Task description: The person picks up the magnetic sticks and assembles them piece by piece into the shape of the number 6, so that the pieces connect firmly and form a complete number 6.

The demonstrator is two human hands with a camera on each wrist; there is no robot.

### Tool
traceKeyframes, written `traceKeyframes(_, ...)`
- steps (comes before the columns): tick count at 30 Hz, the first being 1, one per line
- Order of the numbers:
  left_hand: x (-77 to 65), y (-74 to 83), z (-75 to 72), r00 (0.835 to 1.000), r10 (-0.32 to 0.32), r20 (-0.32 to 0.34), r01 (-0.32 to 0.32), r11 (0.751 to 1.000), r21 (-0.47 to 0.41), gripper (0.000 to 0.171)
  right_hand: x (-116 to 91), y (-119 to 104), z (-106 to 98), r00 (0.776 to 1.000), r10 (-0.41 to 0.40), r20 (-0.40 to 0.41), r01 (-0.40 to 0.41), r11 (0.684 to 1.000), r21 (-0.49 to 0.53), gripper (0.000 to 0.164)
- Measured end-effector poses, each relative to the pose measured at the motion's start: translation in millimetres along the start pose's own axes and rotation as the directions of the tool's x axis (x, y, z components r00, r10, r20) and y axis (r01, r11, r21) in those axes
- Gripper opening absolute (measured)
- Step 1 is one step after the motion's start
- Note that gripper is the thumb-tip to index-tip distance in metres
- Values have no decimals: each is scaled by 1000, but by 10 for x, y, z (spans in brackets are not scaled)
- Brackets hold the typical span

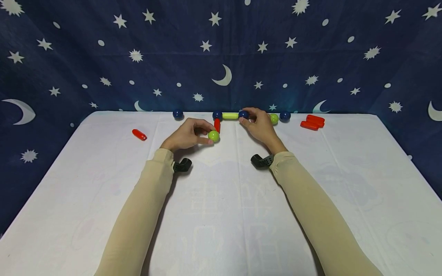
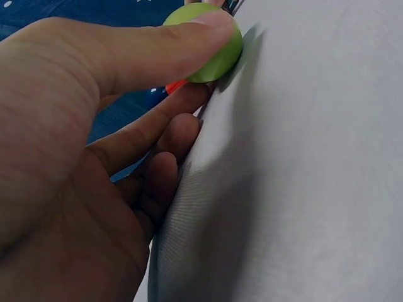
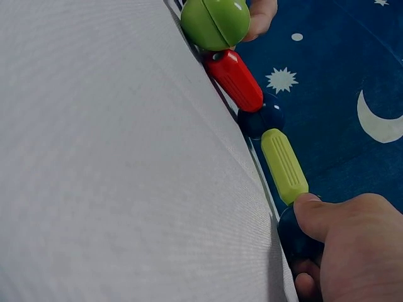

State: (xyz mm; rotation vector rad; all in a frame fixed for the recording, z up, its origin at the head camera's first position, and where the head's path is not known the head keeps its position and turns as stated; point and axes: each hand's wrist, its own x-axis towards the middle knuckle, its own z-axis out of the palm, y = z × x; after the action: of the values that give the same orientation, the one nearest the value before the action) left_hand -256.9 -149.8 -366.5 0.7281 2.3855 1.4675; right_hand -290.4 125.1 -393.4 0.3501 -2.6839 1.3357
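Note:
My left hand (image 1: 188,135) pinches a lime green ball (image 1: 213,136) between thumb and fingers. That ball is at the near end of a red stick (image 3: 235,80), whose far end meets a dark blue ball (image 1: 217,115). From there a yellow-green grooved stick (image 1: 230,115) runs right to a second dark blue ball (image 1: 243,115). Thumb and fingers of my right hand (image 1: 261,127) grip this second ball, partly covering it in the right wrist view. The joined pieces form an L near the table's back edge.
Another green ball (image 1: 274,119) and a blue ball (image 1: 284,116) lie just right of my right hand. Several red sticks (image 1: 315,120) sit farther right. On the left are a blue ball (image 1: 178,114) and a red stick (image 1: 139,134). A starry curtain (image 1: 155,69) hangs behind the white table (image 1: 221,214).

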Motion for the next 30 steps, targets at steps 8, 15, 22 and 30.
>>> traceKeyframes(8,-9,-31,-5,1000,12,-23,-12,1000,-26,37,-2,-5,-1,1000,0,2,0,1000,0,42)
traceKeyframes(15,-17,-25,10,998,3,-65,-7,999,-50,38,2,-1,-2,1000,-1,0,1,1000,-1,42)
traceKeyframes(22,-15,-25,25,997,11,-73,-13,999,-34,37,1,-8,2,1000,-5,-2,5,1000,-1,42)
traceKeyframes(30,14,-10,61,997,5,-75,-5,1000,3,38,-6,-16,2,1000,1,-3,-1,1000,4,42)
